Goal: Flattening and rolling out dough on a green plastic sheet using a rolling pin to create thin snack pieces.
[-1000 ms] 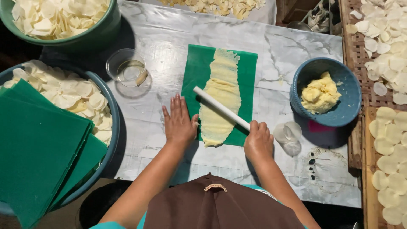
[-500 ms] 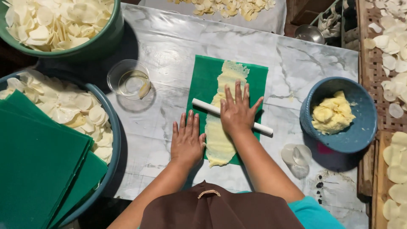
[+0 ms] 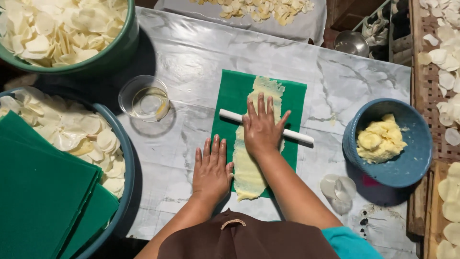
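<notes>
A person presses a white rolling pin [image 3: 266,127] over a strip of pale dough [image 3: 254,148] on a green mat [image 3: 230,103] at the middle of a marble-patterned tabletop [image 3: 191,57].

The right hand [image 3: 262,128] lies flat and open on the pin, fingers spread, gripping nothing; the left hand [image 3: 211,168] rests palm-down with fingers straight at the mat's left edge, just beside the dough. A small clear glass bowl [image 3: 143,98] stands left of the mat. A blue bowl of yellow dough [image 3: 388,141] sits at the tabletop's right edge. Two large basins of thin white slices [image 3: 62,29] line the left side, the nearer one [image 3: 122,144] also holding stacked green sheets [image 3: 43,196].
</notes>
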